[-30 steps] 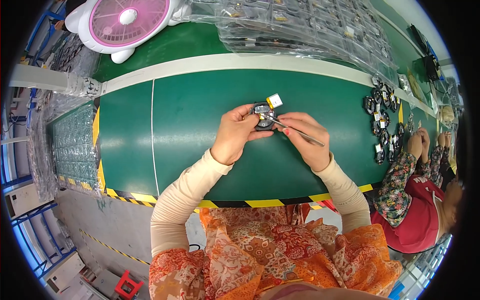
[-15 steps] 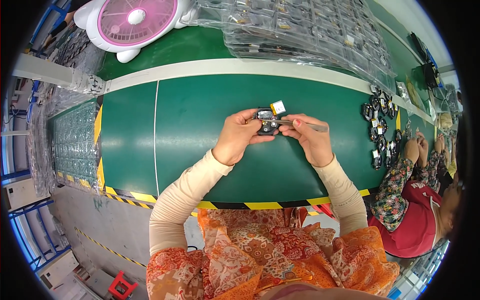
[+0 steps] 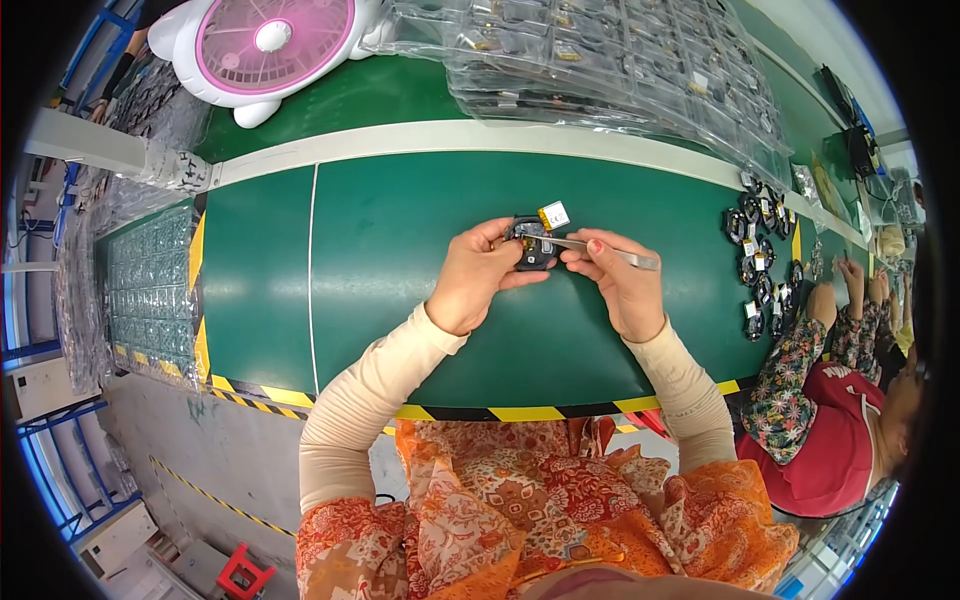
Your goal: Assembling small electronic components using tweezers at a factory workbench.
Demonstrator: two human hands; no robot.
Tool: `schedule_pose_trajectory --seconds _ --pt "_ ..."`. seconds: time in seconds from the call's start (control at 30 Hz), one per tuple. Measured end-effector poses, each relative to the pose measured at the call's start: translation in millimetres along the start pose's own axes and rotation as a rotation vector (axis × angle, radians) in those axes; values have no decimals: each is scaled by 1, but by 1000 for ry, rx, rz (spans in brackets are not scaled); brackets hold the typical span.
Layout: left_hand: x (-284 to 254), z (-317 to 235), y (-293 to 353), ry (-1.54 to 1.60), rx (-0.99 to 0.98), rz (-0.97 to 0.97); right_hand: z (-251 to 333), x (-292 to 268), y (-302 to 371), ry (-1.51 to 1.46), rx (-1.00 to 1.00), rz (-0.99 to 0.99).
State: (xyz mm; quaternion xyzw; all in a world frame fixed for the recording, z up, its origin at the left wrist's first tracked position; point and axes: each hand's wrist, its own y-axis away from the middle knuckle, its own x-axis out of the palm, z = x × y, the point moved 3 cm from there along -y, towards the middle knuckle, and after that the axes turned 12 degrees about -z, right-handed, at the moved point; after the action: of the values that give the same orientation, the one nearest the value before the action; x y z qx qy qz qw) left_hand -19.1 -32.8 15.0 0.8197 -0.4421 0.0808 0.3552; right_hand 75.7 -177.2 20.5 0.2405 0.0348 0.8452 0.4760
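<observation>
My left hand [image 3: 475, 272] grips a small black smartwatch case [image 3: 535, 258] by its left side, above the middle of the green table. The case lies open, with electronic parts showing inside. A small white and yellow battery [image 3: 552, 216] sticks out past its upper edge. Silver tweezers [image 3: 610, 252] are pinched in my right hand [image 3: 622, 285], their tips reaching into the upper part of the case. What the tips touch is too small to make out.
Several similar black cases [image 3: 757, 255] lie in a cluster at the right, near a co-worker in a red top [image 3: 825, 440]. Stacked clear plastic trays [image 3: 620, 60] stand behind the white rail [image 3: 480, 135], beside a pink and white fan [image 3: 275, 50]. More clear trays [image 3: 150, 290] sit at the left.
The tweezer tips have shifted slightly within the case, and the case has tilted a little. My left hand keeps its hold. At the right, the co-worker's hands have moved.
</observation>
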Motion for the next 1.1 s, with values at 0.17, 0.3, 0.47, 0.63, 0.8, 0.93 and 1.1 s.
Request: schedule_pose_trajectory --seconds 0.17,0.3,0.47,0.63,0.8,0.93,1.1 --pt "0 3 -1 -7 36 12 0 1 0 -38 54 -24" --pt "0 5 -2 -18 46 15 1 1 1 -45 62 -48" --pt "0 6 -2 -27 66 19 1 -3 0 -59 88 -61" --pt "1 7 -1 -37 72 13 0 -4 -1 -69 114 -67" --pt "1 7 0 -59 81 -13 1 -2 2 -69 120 -84" --pt "1 7 -1 -76 86 -13 0 -3 2 -76 134 -99" --pt "3 6 0 -85 81 -10 2 -3 1 -75 148 -103"
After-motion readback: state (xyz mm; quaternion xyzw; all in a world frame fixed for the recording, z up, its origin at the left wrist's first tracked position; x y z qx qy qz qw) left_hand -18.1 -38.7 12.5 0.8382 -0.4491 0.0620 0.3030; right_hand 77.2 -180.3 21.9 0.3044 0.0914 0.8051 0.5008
